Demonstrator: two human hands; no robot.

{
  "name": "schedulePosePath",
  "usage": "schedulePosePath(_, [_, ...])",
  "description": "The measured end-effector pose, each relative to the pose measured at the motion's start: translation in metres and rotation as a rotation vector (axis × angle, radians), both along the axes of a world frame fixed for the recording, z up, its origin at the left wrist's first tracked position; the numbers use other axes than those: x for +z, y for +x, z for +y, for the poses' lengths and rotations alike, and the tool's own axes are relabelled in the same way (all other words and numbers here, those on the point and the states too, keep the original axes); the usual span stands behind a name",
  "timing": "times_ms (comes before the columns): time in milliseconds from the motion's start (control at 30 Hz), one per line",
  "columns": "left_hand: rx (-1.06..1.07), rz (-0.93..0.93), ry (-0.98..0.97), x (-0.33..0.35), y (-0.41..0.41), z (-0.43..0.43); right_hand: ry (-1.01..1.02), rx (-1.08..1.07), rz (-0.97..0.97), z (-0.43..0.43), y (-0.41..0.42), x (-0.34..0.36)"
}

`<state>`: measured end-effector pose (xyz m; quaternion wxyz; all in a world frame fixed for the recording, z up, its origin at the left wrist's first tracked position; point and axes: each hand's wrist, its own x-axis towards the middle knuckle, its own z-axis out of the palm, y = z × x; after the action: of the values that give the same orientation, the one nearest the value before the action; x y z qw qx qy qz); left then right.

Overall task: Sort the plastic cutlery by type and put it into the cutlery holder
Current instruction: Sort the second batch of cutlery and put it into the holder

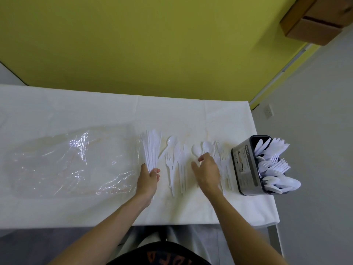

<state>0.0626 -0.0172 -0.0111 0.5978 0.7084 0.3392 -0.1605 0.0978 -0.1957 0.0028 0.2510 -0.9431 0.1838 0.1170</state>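
A: Where does the cutlery stand?

B: Part of it is already in the holder (246, 165) at the table's (76, 104) right end, in what look like 3 groups: knives, forks, spoons. The rest lies loose on the cloth between the hands.

A: And the hands?

B: The left hand (149, 178) is closed around a fanned bundle of knives (151, 148). The right hand (207, 172) hovers over the spoons (202, 149), fingers curled and partly spread; whether it grips one cannot be told.

A: What could go wrong?

B: Everything is white on white and overlapping, so a fork (169, 163) could ride along with a spoon and land in the wrong section. The bundle could also splay and slip. The bag (72, 161) beside it may snag handles.
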Motion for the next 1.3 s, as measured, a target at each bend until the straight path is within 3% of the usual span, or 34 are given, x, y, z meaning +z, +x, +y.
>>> schedulePosePath(167, [0.075,0.021,0.010,-0.001,0.002,0.001,0.005,0.332,0.190,0.047,-0.007,-0.007])
schedulePosePath(333, [0.128,0.005,-0.003,0.001,0.002,0.004,0.149,0.065,0.181,0.027,-0.003,-0.001])
schedulePosePath(500, [0.109,0.026,-0.006,0.000,-0.001,0.000,0.100,-0.147,0.104,-0.013,0.001,-0.001])
schedulePosePath(633, [0.087,0.020,0.003,0.001,-0.002,-0.003,0.067,-0.024,0.019,0.008,0.008,0.002])
schedulePosePath(767, [0.078,0.000,0.025,0.000,-0.003,-0.002,0.163,0.143,0.104,0.059,0.019,-0.002])
schedulePosePath(1100, [0.045,-0.020,0.023,-0.006,-0.009,0.015,0.390,-0.097,0.231,0.083,0.052,-0.006])
schedulePosePath(1200, [0.056,-0.008,-0.005,-0.007,-0.007,0.014,0.340,-0.067,0.174,0.061,0.053,0.004])
schedulePosePath(1300, [0.054,0.005,-0.016,-0.007,-0.003,0.011,0.156,-0.048,0.189,0.023,0.048,0.009])
